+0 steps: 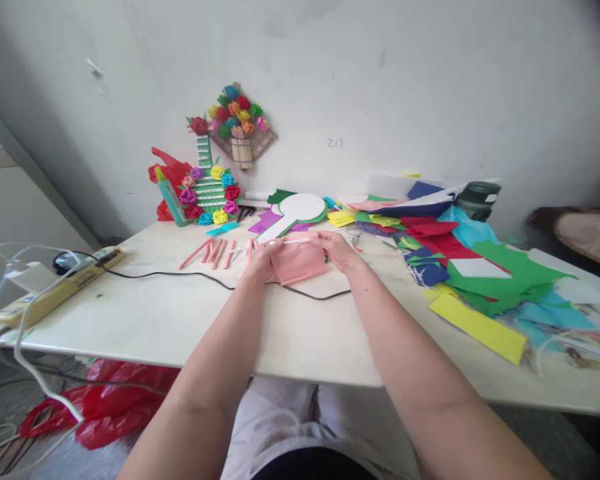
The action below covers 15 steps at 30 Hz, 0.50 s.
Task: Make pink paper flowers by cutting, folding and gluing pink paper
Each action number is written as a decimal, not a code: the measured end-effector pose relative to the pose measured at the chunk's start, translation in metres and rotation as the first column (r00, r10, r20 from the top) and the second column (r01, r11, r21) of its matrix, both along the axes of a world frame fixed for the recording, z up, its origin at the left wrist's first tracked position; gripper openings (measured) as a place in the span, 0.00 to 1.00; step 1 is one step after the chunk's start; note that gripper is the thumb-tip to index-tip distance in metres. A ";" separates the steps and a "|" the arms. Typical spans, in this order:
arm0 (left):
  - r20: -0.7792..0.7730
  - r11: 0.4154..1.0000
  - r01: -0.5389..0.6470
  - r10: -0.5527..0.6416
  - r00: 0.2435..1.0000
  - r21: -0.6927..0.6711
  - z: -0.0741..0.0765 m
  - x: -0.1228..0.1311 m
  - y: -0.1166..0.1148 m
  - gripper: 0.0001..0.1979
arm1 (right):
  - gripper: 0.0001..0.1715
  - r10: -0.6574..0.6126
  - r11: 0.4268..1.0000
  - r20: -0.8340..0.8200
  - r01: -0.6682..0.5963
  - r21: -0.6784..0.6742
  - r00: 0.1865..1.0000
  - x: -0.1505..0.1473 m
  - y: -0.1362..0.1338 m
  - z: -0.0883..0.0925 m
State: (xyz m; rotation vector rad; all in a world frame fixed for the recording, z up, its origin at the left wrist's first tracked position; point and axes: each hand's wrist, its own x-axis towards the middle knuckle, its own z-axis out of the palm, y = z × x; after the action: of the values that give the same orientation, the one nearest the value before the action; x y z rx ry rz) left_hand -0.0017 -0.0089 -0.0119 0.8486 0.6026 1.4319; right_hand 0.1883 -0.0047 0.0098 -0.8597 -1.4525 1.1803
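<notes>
Both hands are together near the middle of the table. My left hand [261, 261] pinches the left side of a sheet of pink crepe paper [301, 265]. The upper right part of the same sheet is in the closed fingers of my right hand [336, 251]. Along the sheet's top edge, between the hands, lies a thin white stick [296, 241]. Several pink rolled paper pieces [219, 253] lie left of my left hand. Just beyond the hands is a white round cutout with a long handle [300, 208], edged in green.
A yellow power strip [63, 287] sits at the left, its black cable [170, 274] crossing the table. Behind stand a glue bottle [171, 198] and a paper-flower guitar [211, 180]. Coloured paper [500, 273] is heaped at the right near a dark green lidded container [477, 199].
</notes>
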 end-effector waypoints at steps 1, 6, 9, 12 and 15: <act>-0.008 1.000 0.011 -0.011 1.000 -0.002 0.000 0.000 0.000 0.14 | 0.19 0.026 1.000 -0.016 -0.026 -0.011 1.000 -0.001 0.000 -0.001; -0.042 0.999 0.044 -0.045 0.998 -0.017 0.001 0.000 -0.001 0.12 | 0.18 0.004 0.999 -0.088 -0.006 -0.033 0.996 -0.005 0.001 -0.002; -0.063 0.998 0.069 -0.069 0.996 -0.005 0.003 0.000 -0.002 0.11 | 0.18 -0.052 0.998 -0.075 0.051 -0.024 0.996 -0.005 0.001 -0.002; -0.093 0.997 0.073 -0.073 0.993 0.003 0.004 0.000 -0.003 0.10 | 0.19 -0.101 0.995 -0.030 0.102 0.009 0.994 -0.005 0.000 -0.001; -0.138 0.996 0.087 -0.083 0.987 0.020 0.004 0.000 -0.004 0.10 | 0.20 -0.134 0.990 -0.017 0.134 0.041 0.991 -0.005 0.000 0.000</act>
State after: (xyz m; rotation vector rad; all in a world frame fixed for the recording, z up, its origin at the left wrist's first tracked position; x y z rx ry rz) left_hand -0.0018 -0.0125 -0.0077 0.9880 0.6445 1.3141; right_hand 0.1832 -0.0051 0.0098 -0.9033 -1.3812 1.0501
